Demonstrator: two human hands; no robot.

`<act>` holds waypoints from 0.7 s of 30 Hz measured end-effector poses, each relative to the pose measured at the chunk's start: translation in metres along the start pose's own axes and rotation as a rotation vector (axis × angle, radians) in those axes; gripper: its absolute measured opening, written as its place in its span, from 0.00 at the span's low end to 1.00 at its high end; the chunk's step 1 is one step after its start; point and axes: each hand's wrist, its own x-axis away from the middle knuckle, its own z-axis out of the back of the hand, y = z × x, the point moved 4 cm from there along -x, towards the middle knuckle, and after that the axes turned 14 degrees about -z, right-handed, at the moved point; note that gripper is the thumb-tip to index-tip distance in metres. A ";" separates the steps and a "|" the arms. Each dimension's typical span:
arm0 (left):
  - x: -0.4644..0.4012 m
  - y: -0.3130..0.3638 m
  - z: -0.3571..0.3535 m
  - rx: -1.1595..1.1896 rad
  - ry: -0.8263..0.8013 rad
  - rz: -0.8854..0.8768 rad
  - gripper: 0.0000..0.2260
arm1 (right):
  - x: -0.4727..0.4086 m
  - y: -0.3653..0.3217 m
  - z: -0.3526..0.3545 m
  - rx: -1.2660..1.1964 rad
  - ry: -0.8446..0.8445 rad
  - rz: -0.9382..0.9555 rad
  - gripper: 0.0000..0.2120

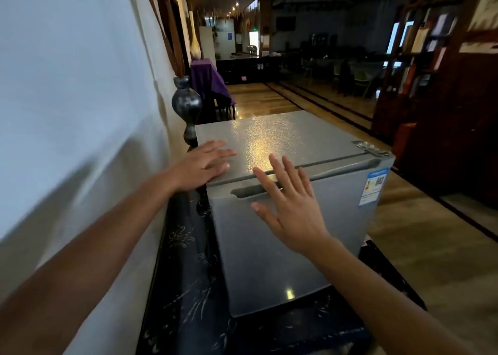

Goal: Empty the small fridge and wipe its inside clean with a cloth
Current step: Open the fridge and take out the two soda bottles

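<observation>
A small grey fridge (291, 136) stands on a dark patterned cabinet top, its door (264, 247) closed and facing me. A recessed handle slot (242, 191) runs along the door's top edge. My left hand (204, 163) lies flat, fingers spread, on the fridge's top at its near left corner. My right hand (291, 206) is open with fingers apart, held in front of the door's top edge over the handle slot; whether it touches the door is unclear. No cloth is in view, and the fridge's inside is hidden.
A white wall (67, 98) runs along the left. A dark vase (187, 104) stands behind the fridge's left rear corner. The dark cabinet top (194, 300) extends toward me. Wooden floor (431, 233) lies to the right, with dark shelving (431, 58) beyond.
</observation>
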 end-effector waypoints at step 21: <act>-0.003 -0.001 -0.013 0.175 -0.157 0.061 0.17 | 0.002 -0.004 0.001 0.078 -0.061 0.030 0.22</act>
